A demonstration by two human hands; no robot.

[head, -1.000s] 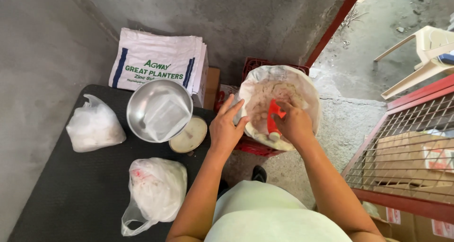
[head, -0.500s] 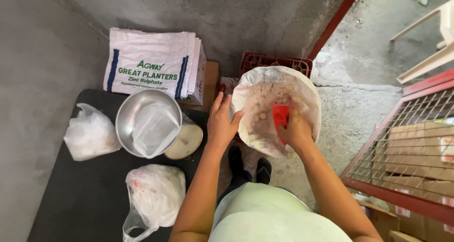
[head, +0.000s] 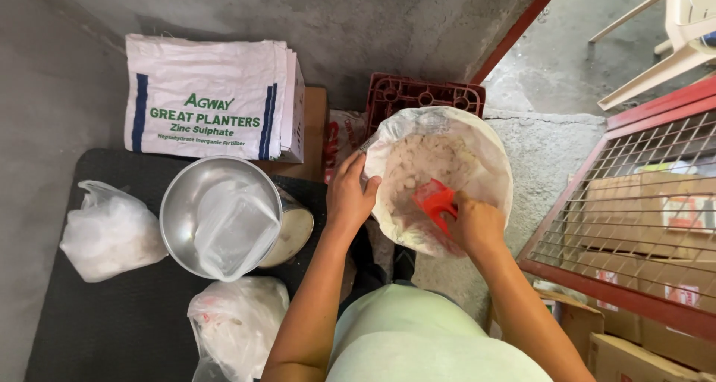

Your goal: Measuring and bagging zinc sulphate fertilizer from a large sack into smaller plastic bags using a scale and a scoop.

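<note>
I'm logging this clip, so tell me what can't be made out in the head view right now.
- Red scoop: its handle is hidden inside the right hand.
- Open sack: its lower body is hidden behind both arms and the left hand at its rim.
- Red crate: mostly covered by the sack.
- Metal bowl: contents unclear under a clear bag.
- White chair: cut off by the edge.

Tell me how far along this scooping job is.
Done, by the look of it: two filled bags lie tied on the black mat. In hand: the right hand digs a red scoop into the white powder in the sack, while the left hand holds its rim. Left: the clear bag in the steel bowl looks empty, and plenty of powder remains.
</note>
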